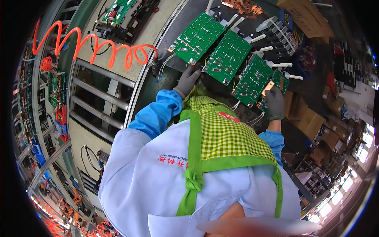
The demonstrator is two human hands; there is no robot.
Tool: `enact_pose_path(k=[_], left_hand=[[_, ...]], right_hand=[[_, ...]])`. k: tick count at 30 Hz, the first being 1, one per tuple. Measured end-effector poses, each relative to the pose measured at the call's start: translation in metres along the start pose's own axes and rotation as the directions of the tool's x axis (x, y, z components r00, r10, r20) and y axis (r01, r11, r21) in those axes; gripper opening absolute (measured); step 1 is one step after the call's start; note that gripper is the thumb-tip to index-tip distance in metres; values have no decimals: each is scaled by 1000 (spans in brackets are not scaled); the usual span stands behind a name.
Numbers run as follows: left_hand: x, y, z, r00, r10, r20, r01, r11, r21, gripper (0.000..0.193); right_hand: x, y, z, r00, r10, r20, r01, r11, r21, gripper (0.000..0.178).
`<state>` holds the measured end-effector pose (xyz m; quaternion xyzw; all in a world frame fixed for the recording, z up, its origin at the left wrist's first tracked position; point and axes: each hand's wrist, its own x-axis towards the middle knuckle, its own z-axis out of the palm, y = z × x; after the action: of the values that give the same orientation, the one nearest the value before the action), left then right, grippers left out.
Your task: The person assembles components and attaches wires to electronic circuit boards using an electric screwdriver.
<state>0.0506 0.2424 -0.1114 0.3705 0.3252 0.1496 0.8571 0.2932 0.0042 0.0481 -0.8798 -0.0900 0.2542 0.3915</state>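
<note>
Several green circuit boards lie in a slanting row on the dark bench in front of me. My left hand (187, 82), in a dark grey glove, is at the lower corner of the leftmost circuit board (199, 36). Its fingers are bent together; whatever they hold, if anything, is hidden. Over at the right end, my gloved right hand (274, 102) is closed on a flat copper bar (267, 88) with a hole, held over the seam between the third circuit board (253, 79) and the rightmost one. The second circuit board (227, 56) sits between my hands.
White posts (258, 38) stick out along the boards' far edge. Beyond them are loose copper pieces (246, 7) and a stack of grey metal heat sinks (278, 35). An orange coiled air hose (94, 47) hangs at left. Cardboard boxes (302, 114) stand at right.
</note>
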Motion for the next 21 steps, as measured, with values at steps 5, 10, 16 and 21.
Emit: enact_pose_path(k=[5, 10, 16, 21], left_hand=[[11, 13, 2, 896, 324, 303, -432, 487, 759, 61], [24, 26, 8, 941, 79, 330, -339, 270, 901, 63], [-11, 1, 13, 970, 205, 127, -181, 273, 945, 19], [-12, -38, 22, 966, 111, 236, -260, 414, 872, 20]], right_hand=[[-17, -25, 59, 877, -395, 273, 438, 891, -119, 17], [-43, -52, 95, 810, -374, 452, 484, 861, -156, 17], [-46, -59, 112, 741, -398, 541, 551, 821, -150, 19], [-47, -54, 144, 714, -487, 503, 578, 816, -30, 21]])
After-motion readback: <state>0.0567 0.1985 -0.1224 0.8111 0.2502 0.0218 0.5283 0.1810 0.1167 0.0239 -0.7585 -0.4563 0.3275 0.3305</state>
